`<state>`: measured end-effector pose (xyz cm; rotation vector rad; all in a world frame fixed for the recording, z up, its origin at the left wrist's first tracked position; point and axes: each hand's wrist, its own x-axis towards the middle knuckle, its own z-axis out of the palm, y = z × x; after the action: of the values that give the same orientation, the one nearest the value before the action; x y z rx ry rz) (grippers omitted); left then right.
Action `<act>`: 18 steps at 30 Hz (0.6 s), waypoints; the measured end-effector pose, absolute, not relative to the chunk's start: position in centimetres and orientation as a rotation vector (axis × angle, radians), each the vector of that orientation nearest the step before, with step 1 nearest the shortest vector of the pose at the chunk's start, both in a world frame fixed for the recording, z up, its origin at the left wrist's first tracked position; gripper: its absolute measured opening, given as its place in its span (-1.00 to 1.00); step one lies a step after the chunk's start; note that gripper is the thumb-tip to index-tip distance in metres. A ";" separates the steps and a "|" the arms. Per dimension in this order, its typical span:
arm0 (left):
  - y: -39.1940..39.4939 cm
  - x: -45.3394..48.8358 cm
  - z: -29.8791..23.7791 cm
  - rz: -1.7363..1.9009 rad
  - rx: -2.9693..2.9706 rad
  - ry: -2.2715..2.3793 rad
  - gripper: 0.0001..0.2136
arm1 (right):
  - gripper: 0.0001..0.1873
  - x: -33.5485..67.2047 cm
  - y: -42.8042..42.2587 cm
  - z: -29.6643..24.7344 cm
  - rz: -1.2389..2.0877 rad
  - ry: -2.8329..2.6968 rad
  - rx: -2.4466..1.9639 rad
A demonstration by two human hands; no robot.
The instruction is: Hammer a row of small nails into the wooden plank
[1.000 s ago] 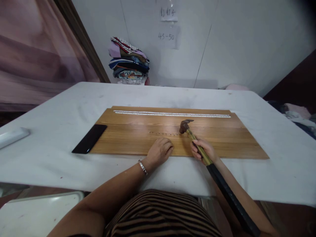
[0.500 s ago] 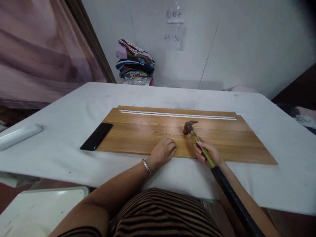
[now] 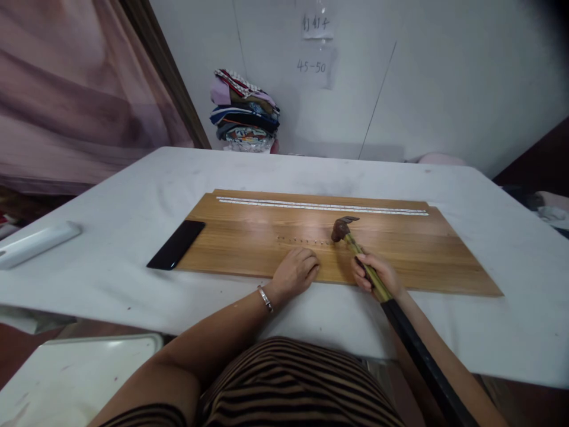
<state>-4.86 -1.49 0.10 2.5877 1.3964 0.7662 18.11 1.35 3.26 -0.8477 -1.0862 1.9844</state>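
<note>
My right hand (image 3: pixel 376 274) is wrapped around the handle of a claw hammer (image 3: pixel 341 229). The hammer's head is down at the right end of a row of small nails (image 3: pixel 307 241). These nails stand in a wooden board (image 3: pixel 249 228) that lies flat on the table. Just below the row, my left hand (image 3: pixel 296 270) rests on the board's near edge with its fingers curled; whatever may be inside them is hidden. The hammer head covers the spot on the wood beneath it.
Two white measuring strips (image 3: pixel 320 206) run along the board's far side. A glossy black slab (image 3: pixel 176 245) overlaps its left end. On the white table (image 3: pixel 111 237) a white cylindrical object (image 3: pixel 42 243) lies far left. Folded cloths (image 3: pixel 244 112) are stacked by the wall.
The whole view has shifted slightly. My left hand stays in place on the board, and the hammer head remains low by the row of nails.
</note>
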 end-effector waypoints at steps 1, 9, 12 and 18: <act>-1.5 -4.9 0.1 0.768 2.589 1.395 -0.84 | -0.70 18.1 1.3 3.3 1.983 -1.084 -0.846; -1.4 -4.9 -0.1 0.769 2.605 1.401 -0.84 | -0.72 18.0 1.5 2.8 1.988 -1.108 -0.869; -1.4 -4.9 0.0 0.752 2.608 1.407 -0.85 | -0.73 18.0 1.4 2.8 1.971 -1.113 -0.861; -1.5 -4.9 0.3 0.750 2.593 1.407 -0.84 | -0.73 18.0 1.4 3.2 1.957 -1.107 -0.857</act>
<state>-4.92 -1.51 0.27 2.5925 1.4069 0.7501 17.98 1.35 3.25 -0.8573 -1.1074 1.9570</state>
